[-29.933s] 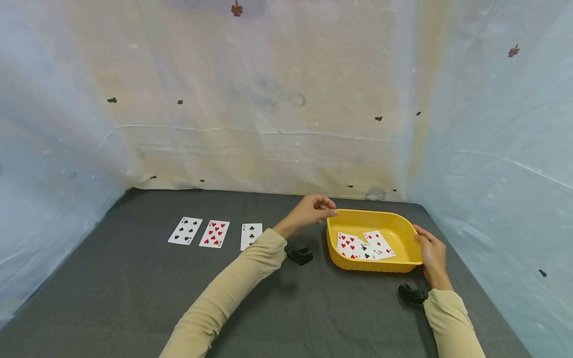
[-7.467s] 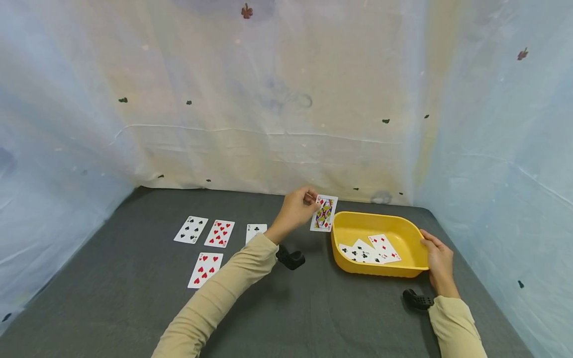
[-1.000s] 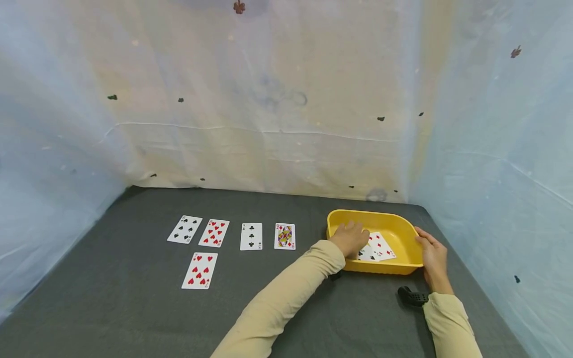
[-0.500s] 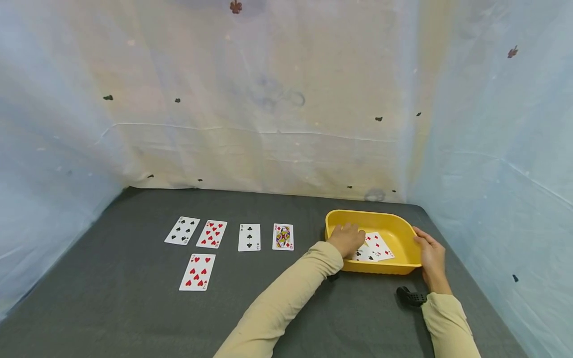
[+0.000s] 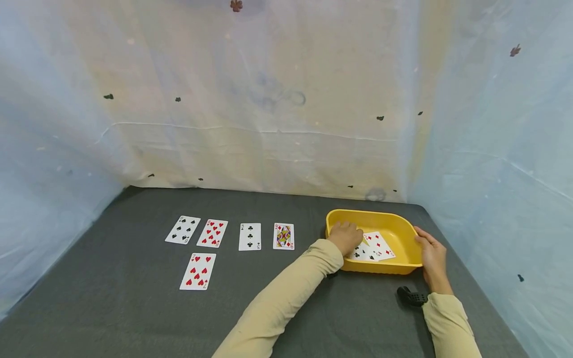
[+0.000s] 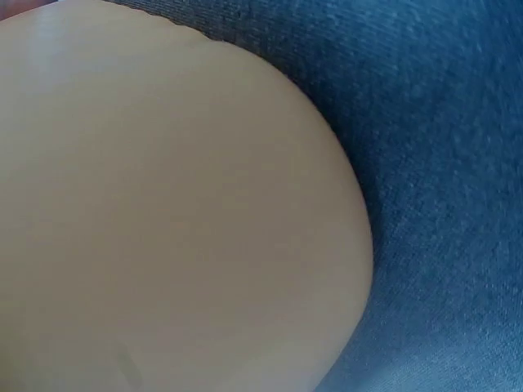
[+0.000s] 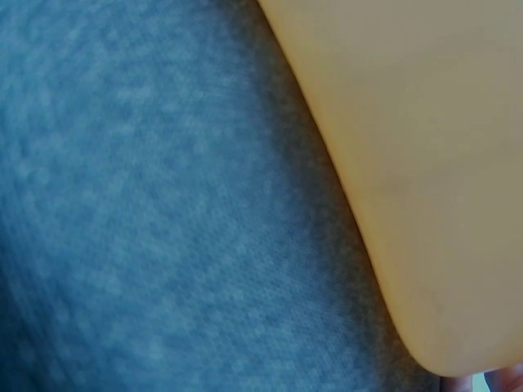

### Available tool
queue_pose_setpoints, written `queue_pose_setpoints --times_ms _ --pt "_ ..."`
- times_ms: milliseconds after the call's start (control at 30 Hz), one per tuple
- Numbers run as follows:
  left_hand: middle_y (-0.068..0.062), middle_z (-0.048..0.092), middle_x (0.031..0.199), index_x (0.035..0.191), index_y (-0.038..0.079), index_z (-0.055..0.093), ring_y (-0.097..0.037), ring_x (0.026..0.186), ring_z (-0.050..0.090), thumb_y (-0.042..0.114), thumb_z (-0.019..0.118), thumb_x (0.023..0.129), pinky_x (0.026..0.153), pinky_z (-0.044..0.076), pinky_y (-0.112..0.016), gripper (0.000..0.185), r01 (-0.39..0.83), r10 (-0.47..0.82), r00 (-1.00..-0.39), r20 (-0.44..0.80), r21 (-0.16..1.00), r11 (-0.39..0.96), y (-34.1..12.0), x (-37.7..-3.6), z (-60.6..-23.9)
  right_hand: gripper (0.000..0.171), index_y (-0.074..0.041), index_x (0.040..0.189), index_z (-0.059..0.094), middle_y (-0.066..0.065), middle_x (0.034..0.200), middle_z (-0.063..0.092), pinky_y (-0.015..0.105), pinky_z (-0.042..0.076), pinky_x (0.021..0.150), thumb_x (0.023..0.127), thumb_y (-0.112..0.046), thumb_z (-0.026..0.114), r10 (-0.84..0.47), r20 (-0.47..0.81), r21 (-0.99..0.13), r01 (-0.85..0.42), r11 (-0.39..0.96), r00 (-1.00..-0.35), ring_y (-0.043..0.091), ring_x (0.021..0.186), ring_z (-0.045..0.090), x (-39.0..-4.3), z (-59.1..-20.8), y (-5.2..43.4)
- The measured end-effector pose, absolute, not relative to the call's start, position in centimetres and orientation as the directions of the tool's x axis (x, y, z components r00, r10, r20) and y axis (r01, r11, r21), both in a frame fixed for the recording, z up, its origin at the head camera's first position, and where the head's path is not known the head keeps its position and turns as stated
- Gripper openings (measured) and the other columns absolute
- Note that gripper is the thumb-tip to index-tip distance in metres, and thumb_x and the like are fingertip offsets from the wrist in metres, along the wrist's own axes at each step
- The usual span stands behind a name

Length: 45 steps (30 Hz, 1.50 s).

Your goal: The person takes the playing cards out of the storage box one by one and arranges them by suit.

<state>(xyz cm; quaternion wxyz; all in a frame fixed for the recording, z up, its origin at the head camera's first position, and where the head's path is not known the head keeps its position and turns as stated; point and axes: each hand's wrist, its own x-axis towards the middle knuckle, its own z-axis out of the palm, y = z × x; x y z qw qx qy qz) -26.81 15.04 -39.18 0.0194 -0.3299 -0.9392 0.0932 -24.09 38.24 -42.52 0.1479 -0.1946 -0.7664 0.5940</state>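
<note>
A yellow tray point(image 5: 405, 242) stands on the right of the table, its wall point(image 6: 180, 188) filling much of the left wrist view. My right hand point(image 5: 433, 261) grips its right end, thumb at the rim. My left hand point(image 5: 345, 238) reaches down inside at the left, over the playing cards; its fingertips are hidden, so whether it pinches a card is unclear. Beside it lie a diamonds card point(image 5: 380, 246) and a clubs card point(image 5: 361, 252), overlapping. Left of the tray lies a diamonds face card point(image 5: 284, 236), face up.
Further left, a three of clubs point(image 5: 249, 236), a hearts card point(image 5: 212, 233) and a spades card point(image 5: 183, 229) continue the row. A seven of hearts point(image 5: 198, 271) lies below it. Pale sheeting point(image 5: 268, 159) rises behind the dark table point(image 5: 134, 318) and along both sides.
Since the oldest frame, the seven of hearts and the face card have come out of the tray onto the table. Over the last second my left hand shifts slightly left inside the tray.
</note>
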Motion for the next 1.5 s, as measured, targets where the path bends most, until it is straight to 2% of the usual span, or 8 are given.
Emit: queue_pose_setpoints --times_ms 133,267,400,633,867,1200,1333,1500 --pt "0.004 0.058 0.112 0.124 0.024 0.062 -0.013 0.104 0.05 0.022 0.046 0.104 0.087 0.038 -0.029 0.025 0.599 0.602 -0.797 -0.06 -0.211 0.772 15.1 -26.9 -39.1 0.043 -0.006 0.142 0.049 0.009 0.144 0.045 0.012 0.047 0.071 0.103 -0.026 0.047 0.476 -0.009 -0.97 0.124 0.21 -0.88 0.002 0.098 0.053 -24.1 -42.5 38.3" --pt "0.004 0.061 0.115 0.125 0.025 0.062 -0.014 0.102 0.05 0.02 0.047 0.104 0.089 0.038 -0.032 0.026 0.594 0.587 -0.804 -0.092 -0.162 0.788 15.4 -27.3 -39.4 0.044 -0.007 0.142 0.049 0.008 0.143 0.046 0.012 0.047 0.071 0.103 -0.026 0.047 0.479 -0.014 -0.97 0.128 0.207 -0.878 0.003 0.098 0.053 -24.2 -42.5 38.2" --pt "0.003 0.062 0.116 0.123 0.025 0.063 -0.016 0.102 0.051 0.019 0.048 0.103 0.091 0.037 -0.037 0.026 0.589 0.585 -0.808 -0.068 -0.127 0.798 15.8 -27.8 -40.4 0.043 -0.006 0.142 0.049 0.01 0.144 0.045 0.013 0.047 0.07 0.103 -0.025 0.046 0.48 -0.009 -0.969 0.126 0.212 -0.877 0.002 0.096 0.053 -24.1 -42.5 38.2" --pt "0.002 0.063 0.111 0.12 0.022 0.063 -0.017 0.099 0.051 0.019 0.049 0.102 0.088 0.037 -0.035 0.023 0.572 0.569 -0.82 -0.06 -0.103 0.814 15.2 -26.6 -39.2 0.044 -0.006 0.143 0.047 0.012 0.146 0.042 0.014 0.048 0.07 0.104 -0.025 0.045 0.461 -0.011 -0.969 0.122 0.213 -0.887 0.0 0.093 0.053 -24.0 -42.5 38.3" --pt "-0.001 0.057 0.114 0.124 0.02 0.06 -0.017 0.105 0.047 0.021 0.044 0.104 0.091 0.037 -0.035 0.025 0.558 0.556 -0.83 -0.053 -0.097 0.824 15.1 -26.4 -39.1 0.043 -0.006 0.143 0.048 0.012 0.147 0.042 0.013 0.048 0.07 0.104 -0.024 0.045 0.47 -0.011 -0.971 0.122 0.207 -0.883 0.002 0.096 0.053 -24.0 -42.5 38.2" --pt "0.002 0.053 0.123 0.129 0.018 0.056 -0.016 0.114 0.043 0.022 0.043 0.104 0.095 0.037 -0.035 0.028 0.552 0.547 -0.834 -0.072 -0.082 0.83 15.4 -26.7 -39.2 0.044 -0.006 0.143 0.047 0.014 0.148 0.04 0.012 0.047 0.07 0.104 -0.025 0.044 0.47 -0.01 -0.965 0.131 0.226 -0.883 0.009 0.105 0.052 -24.1 -42.5 38.1" --pt "0.003 0.054 0.123 0.126 0.018 0.055 -0.016 0.115 0.045 0.02 0.043 0.105 0.096 0.037 -0.036 0.025 0.566 0.564 -0.824 -0.047 -0.07 0.821 15.3 -26.8 -39.2 0.044 -0.006 0.143 0.047 0.014 0.148 0.04 0.011 0.046 0.071 0.104 -0.025 0.043 0.471 -0.007 -0.964 0.131 0.232 -0.882 0.011 0.109 0.051 -24.1 -42.5 38.2" --pt "0.003 0.054 0.124 0.125 0.02 0.054 -0.017 0.117 0.045 0.021 0.041 0.106 0.098 0.036 -0.037 0.024 0.588 0.592 -0.806 0.006 -0.102 0.802 15.3 -27.0 -39.1 0.043 -0.006 0.143 0.048 0.013 0.147 0.042 0.011 0.046 0.071 0.104 -0.025 0.044 0.476 -0.005 -0.966 0.128 0.225 -0.879 0.008 0.105 0.052 -24.1 -42.4 38.2"
